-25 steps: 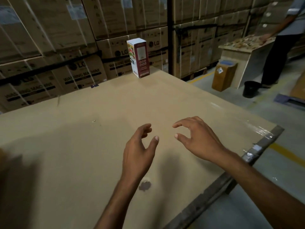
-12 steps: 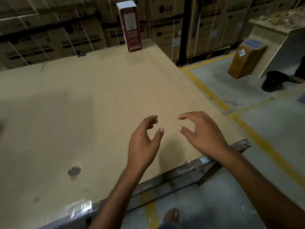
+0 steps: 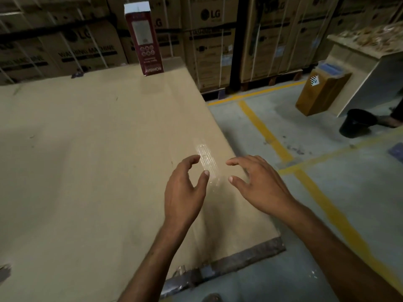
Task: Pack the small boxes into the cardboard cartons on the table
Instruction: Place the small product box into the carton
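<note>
A tall maroon-and-white small box (image 3: 143,39) stands upright at the far edge of the cardboard-covered table (image 3: 76,160). My left hand (image 3: 185,192) and my right hand (image 3: 257,184) hover side by side above the table's right part, near a strip of clear tape (image 3: 205,158). Both hands have loosely curled, spread fingers and hold nothing. No cardboard carton lies on the table in this view.
Stacked large brown cartons (image 3: 209,40) line the back wall. To the right is concrete floor with yellow lines (image 3: 268,136), a brown bin (image 3: 322,92), a black bucket (image 3: 355,123) and another table (image 3: 368,53). The table's dark metal edge (image 3: 235,260) runs in front of me.
The view has swung down and to the right. Both hands stay empty and side by side; they now hover near the table's right edge.
</note>
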Demonstrator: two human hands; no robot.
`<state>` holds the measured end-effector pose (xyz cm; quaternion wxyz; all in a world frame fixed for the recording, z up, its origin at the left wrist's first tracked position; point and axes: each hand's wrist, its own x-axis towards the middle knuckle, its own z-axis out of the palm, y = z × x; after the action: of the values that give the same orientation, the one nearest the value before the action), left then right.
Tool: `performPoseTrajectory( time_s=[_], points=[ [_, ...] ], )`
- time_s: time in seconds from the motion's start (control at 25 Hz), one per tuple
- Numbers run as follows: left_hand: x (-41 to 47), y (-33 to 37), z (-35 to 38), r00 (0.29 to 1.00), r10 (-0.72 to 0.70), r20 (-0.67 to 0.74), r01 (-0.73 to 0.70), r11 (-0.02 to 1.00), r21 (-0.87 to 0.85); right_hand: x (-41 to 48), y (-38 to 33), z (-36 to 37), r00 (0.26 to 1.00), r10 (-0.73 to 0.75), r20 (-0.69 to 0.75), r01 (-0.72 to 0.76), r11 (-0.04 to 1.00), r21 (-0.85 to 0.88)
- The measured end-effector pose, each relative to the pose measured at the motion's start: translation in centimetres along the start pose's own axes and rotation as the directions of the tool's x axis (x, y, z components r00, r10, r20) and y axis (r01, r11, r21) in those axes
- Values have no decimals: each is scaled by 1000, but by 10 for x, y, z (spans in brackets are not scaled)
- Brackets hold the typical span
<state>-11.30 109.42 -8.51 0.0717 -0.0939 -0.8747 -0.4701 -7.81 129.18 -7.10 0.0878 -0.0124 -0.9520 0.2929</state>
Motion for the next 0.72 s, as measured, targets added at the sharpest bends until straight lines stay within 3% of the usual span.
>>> performPoseTrajectory(
  time_s=[0.16,0.36,0.72],
  points=[
    [21,34,64,990,-12,-140,23,997,76,42,73,-22,996,-73,53,66,990,123],
    [24,71,138,931,-209,-299,196,978,-73,76,141,-53,967,-197,159,160,962,222],
    [63,97,183,813,-341,-472,327,938,-113,187,167,-64,853,-436,286,325,874,362]
  ],
)
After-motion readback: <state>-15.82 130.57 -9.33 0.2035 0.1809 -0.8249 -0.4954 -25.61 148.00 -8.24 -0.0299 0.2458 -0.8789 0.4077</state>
